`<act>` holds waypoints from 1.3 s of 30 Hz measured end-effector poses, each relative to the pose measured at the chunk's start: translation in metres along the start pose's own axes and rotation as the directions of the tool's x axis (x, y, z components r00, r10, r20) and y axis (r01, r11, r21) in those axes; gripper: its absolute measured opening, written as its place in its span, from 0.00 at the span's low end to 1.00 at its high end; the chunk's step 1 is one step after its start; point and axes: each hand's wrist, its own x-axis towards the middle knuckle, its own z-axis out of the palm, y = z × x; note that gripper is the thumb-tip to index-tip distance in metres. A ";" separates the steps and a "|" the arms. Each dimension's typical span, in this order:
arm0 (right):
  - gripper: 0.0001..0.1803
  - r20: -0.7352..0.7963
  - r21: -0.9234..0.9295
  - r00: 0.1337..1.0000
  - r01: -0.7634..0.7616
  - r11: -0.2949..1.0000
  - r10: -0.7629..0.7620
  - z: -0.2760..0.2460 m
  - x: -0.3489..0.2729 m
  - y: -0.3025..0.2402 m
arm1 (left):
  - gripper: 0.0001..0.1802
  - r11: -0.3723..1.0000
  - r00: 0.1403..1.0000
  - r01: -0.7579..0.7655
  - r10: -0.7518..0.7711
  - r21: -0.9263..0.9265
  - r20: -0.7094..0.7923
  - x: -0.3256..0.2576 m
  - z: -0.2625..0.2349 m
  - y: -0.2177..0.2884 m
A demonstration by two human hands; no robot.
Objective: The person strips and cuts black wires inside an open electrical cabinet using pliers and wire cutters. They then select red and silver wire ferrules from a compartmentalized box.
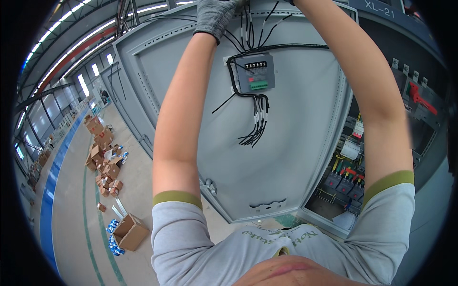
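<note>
Both my arms reach up in front of a grey metal cabinet door (pixel 296 157). My left hand (pixel 215 18), in a grey knit glove, is at the top edge beside the upper fan of black wires (pixel 248 28). Its fingers look closed, but the picture's edge cuts them off, so what they hold is hidden. My right hand lies beyond the top edge; only its forearm (pixel 353 52) and a sliver of glove cuff show. Below the wires, a grey module (pixel 255 74) with black and green terminals is fixed to the door. A lower bundle of black wires with white sleeves (pixel 259 117) hangs loose.
Right of the door, the open cabinet holds breakers (pixel 343 183) and a red handle (pixel 422 99). Cardboard boxes (pixel 131 232) and blue-and-white packets (pixel 113 238) lie on the floor at left. A door latch (pixel 209 186) juts out near my left arm.
</note>
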 end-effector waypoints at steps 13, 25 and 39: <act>0.21 -0.186 -0.047 0.979 0.075 0.996 -0.083 0.015 0.012 0.010 | 0.11 0.997 0.998 0.046 -0.049 0.065 0.043 -0.007 -0.004 -0.006; 0.17 -0.073 -0.125 0.991 -0.120 0.985 0.112 0.004 -0.001 -0.011 | 0.07 0.799 0.905 0.425 -0.361 -0.426 0.226 -0.019 0.020 0.005; 0.20 -0.184 0.055 0.983 -0.014 0.998 0.024 0.006 0.004 -0.001 | 0.09 0.697 0.937 0.350 -0.268 -0.626 0.226 -0.016 0.024 -0.012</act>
